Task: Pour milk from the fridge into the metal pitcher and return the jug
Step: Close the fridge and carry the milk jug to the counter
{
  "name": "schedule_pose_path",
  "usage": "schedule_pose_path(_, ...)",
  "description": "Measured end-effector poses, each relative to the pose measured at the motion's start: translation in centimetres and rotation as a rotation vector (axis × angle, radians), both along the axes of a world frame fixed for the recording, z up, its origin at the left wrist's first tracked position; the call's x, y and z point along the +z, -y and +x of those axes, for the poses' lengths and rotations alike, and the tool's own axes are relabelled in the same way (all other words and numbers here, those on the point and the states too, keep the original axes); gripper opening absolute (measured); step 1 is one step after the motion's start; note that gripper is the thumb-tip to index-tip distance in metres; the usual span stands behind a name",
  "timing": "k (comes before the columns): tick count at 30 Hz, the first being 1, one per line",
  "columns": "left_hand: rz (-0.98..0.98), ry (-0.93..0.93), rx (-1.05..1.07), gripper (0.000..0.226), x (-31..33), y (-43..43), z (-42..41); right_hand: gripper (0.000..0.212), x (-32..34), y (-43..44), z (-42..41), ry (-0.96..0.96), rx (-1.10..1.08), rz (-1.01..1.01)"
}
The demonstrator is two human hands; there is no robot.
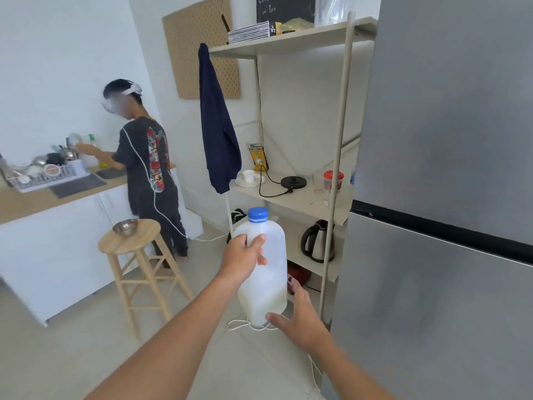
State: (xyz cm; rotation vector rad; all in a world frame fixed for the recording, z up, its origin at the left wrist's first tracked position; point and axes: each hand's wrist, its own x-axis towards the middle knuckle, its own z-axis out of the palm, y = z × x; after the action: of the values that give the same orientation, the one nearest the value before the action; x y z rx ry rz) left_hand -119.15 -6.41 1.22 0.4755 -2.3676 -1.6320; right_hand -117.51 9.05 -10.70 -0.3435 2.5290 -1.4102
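My right hand [301, 316], grip spread, hovers at the base of the milk jug [266, 287]. My left hand [245, 255] wraps its grip round the shoulder, arm outstretched. The jug hangs upright in mid-air, blue cap [257, 214] topmost, just left of the shut fridge [432, 284].

A wooden counter [17, 202] runs along the far left, carrying a dish rack [43, 174] full of dishes and a dark mat [77, 186] just beside it. On the floor [72, 356] stand a wooden stool [129, 235] bearing a metal bowl [125, 226], a shelf unit [336, 168] and, at right, the fridge [447, 168]. Its middle shelf [297, 199] holds a cup on a saucer [249, 176], a yellow bag [258, 157], a black kettle base [293, 182] and a red-lidded jar [333, 180]. A kettle [317, 241] sits on the shelf below.
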Motion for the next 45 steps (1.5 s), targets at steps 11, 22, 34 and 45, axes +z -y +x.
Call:
schedule_pose_path(11, 0.059, 0.035, 0.288, 0.035, -3.8, 3.1, 17.8, 0.106, -2.9, 7.1, 12.5, -0.034, 0.184, -0.152)
schedule_pose_path(22, 0.059, -0.021, 0.706, 0.034, -2.8, 10.9, 38.7, 0.104, -1.7, 18.1, 28.5, -0.007, 0.628, -0.155)
schedule_pose_path(34, 0.035, -0.051, 1.134, 0.034, -1.3, 11.1, 65.5, 0.097, -0.6, 23.1, 52.9, 0.015, 1.036, -0.217)
schedule_pose_path(45, 0.048, -0.111, 1.467, 0.035, -2.8, 9.7, 84.9, 0.083, -0.8, 25.8, 71.0, 0.074, 1.426, -0.29)
